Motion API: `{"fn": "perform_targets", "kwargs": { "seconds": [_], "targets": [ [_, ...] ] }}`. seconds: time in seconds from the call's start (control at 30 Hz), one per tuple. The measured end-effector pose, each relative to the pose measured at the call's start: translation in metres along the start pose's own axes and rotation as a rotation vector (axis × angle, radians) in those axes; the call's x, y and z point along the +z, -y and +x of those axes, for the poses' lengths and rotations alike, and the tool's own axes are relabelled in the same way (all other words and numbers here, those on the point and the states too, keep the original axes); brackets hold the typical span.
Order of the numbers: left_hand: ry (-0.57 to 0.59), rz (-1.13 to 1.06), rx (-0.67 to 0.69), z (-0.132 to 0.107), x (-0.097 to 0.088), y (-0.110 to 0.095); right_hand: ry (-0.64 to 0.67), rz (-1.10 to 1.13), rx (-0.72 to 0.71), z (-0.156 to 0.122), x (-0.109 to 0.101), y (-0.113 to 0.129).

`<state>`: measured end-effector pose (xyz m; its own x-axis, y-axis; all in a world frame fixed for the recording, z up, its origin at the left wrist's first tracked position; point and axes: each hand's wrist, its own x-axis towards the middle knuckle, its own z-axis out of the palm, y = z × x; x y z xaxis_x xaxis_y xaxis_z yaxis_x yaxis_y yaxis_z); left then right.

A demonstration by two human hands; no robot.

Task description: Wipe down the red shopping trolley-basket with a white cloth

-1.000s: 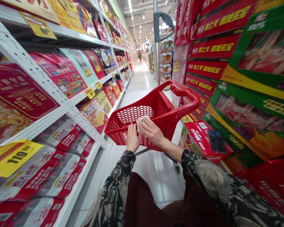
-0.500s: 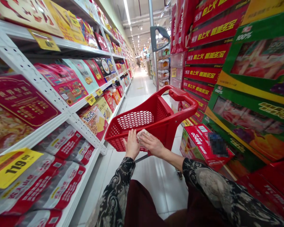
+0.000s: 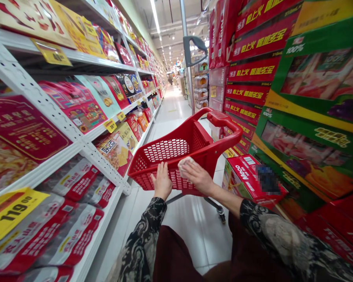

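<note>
A red shopping cart [image 3: 202, 168] with a perforated plastic basket stands in front of me, its handle toward the right. My right hand [image 3: 198, 178] presses a crumpled whitish cloth [image 3: 186, 163] to the near side of the basket, just below the rim. To its left, my left hand [image 3: 162, 183] is open, fingers stretched upward against the perforated side wall. Whether its palm bears on the wall I cannot tell. One caster [image 3: 221, 214] shows beneath the basket at the right.
Shelves [image 3: 85, 147] of boxed goods line the left, with packed bottles [image 3: 67, 215] low down. Stacked red and green drink cartons [image 3: 300, 137] rise on the right. A red box [image 3: 245, 178] sits beside the cart. Behind it stands a metal pole with a grey handle [image 3: 191, 51].
My right hand has slid the cloth right along the basket's side, away from my left hand. The left hand stays near the same spot on the wall.
</note>
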<state>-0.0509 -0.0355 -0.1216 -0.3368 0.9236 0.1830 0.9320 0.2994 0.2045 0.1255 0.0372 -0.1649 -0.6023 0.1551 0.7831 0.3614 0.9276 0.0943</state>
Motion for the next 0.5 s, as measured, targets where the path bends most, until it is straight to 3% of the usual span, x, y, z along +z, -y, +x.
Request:
{"fn": "perform_targets", "kwargs": {
  "seconds": [0.13,0.23,0.37,0.43,0.5],
  "targets": [
    [-0.006,0.014,-0.022,0.0,0.001,-0.004,-0.194,-0.088,0.149,0.015,-0.04,-0.029],
    [0.0,0.02,-0.026,0.0,-0.002,-0.008,-0.124,-0.102,0.141,0.012,-0.037,-0.028],
    [0.013,0.004,-0.019,0.0,-0.005,-0.01,-0.019,-0.076,0.07,0.005,-0.026,-0.006],
    [0.003,-0.001,-0.011,-0.001,-0.004,-0.009,-0.059,-0.096,0.129,0.01,-0.038,-0.007],
    [-0.013,-0.003,-0.007,-0.001,-0.003,-0.008,-0.123,-0.134,0.254,0.019,-0.062,-0.023]
  ]
}}
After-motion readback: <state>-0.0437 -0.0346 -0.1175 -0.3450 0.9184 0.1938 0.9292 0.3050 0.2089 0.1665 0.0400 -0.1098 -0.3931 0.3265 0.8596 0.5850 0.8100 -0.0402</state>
